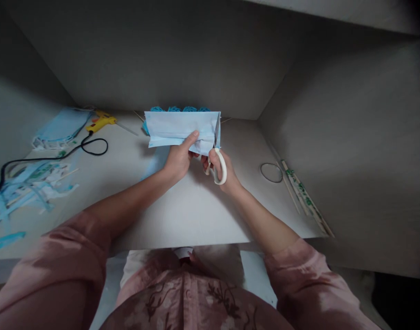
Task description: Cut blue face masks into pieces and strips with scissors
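Note:
My left hand (180, 158) grips a light blue face mask (180, 123) along its lower edge, the thumb lying over its front. In my right hand (227, 172) is a pair of scissors (222, 167) with white handles. Their blades stand upright at the mask's right end, and a narrow strip beyond them looks partly cut from the rest. Behind the mask's top edge show several blue rosette-like curls (174, 109), mostly hidden. Another light blue piece (155, 162) lies on the table, partly under my left forearm.
A yellow glue gun (102, 122) with a black cord lies at the back left, beside a stack of blue masks (63, 126). Blue and white strips (31, 183) are scattered at left. At right are a thin ring (271, 173) and several sticks (304, 197) with green bits. Grey walls enclose the table.

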Available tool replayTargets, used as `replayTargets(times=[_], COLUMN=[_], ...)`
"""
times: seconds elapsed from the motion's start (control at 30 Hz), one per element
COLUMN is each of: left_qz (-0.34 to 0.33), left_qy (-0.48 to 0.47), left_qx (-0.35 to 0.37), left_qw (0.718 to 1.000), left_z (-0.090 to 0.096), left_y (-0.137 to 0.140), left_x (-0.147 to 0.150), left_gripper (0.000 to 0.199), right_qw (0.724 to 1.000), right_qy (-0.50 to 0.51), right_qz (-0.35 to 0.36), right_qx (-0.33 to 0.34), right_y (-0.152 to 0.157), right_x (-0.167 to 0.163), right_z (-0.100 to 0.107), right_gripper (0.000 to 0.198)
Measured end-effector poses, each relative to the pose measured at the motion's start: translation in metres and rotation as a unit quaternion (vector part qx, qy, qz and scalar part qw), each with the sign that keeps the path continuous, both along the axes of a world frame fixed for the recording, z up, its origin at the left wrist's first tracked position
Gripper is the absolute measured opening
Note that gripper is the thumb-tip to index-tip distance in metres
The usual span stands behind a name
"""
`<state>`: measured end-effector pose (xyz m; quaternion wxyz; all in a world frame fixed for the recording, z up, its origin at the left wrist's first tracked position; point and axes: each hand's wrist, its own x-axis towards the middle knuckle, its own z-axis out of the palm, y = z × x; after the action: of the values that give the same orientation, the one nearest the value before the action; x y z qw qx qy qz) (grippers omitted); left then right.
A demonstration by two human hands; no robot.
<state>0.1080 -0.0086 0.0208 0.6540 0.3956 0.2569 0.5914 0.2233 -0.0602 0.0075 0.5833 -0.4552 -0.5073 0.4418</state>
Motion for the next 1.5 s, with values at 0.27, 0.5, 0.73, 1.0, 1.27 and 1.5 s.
replayTargets(times=[0.27,0.5,0.73,1.0,1.27,1.5], left_qz=[0.006,0.003,0.008,0.015,0.015,0.02], left_qy=[0.014,0.015,-0.007,0.005,-0.008,0.002], left_qx=[-0.004,-0.02,-0.02,-0.034,-0.026,-0.029], left_qw=[1.0,1.0,1.0,0.999,1.0,0.999], left_z=[0.0023,0.0037,0.0021,0.0022,0.0015,0.0036], left_y=[-0.0003,-0.0017,0.0007,0.0014,0.0019,0.0006], left_x=[-0.0007,0.0001,0.0009,0.0012,0.001,0.0008], left_gripper=[0.027,0.025,0.028,0.03,0.031,0.027], right_qw=[1.0,1.0,1.0,1.0,1.0,1.0], right_qy=[-0.011,-0.004,-0.003,0.012,0.012,0.001], right_qz=[-0.01,-0.006,-0.001,-0.003,-0.011,-0.012], right_qx=[-0.002,-0.005,0.002,-0.005,-0.008,-0.009], right_y=[-0.0026,-0.0015,-0.0031,-0.0047,-0.0072,-0.0088], right_x=[-0.0007,0.0,-0.0003,-0.0015,-0.0026,-0.0032], right_z=[0.0029,0.0017,0.0032,0.0052,0.007,0.009], right_gripper=[0.055,0.055,0.052,0.052,0.051,0.05])
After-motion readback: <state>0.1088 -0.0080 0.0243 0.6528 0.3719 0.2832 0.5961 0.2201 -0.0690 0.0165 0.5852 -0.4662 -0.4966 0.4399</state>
